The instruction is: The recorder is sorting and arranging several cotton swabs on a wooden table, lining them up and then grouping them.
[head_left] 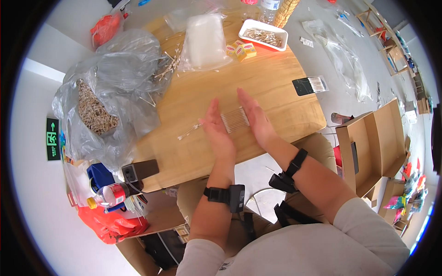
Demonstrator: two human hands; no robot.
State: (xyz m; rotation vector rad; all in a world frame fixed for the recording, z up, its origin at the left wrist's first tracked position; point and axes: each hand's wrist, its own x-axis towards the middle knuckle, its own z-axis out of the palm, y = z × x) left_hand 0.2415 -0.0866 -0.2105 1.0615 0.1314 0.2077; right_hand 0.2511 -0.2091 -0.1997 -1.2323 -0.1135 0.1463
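A row of cotton swabs [235, 120] lies side by side on the wooden table [184, 156], between my two hands. My left hand [217, 129] stands on its edge at the row's left end, fingers stretched out. Facing it, my right hand [256, 118] is held straight along the right end, fingers also extended. Both palms seem to touch the swab tips, though exact contact is hard to see. A few loose cotton swabs [189, 131] lie just left of my left hand.
A grey plastic bag [119, 60] full of swabs covers the table's left side. At the back are a clear bag [205, 43], small yellow boxes [246, 51] and a white tray [245, 36] of swabs. A black card pack with swabs [309, 86] overhangs the right edge.
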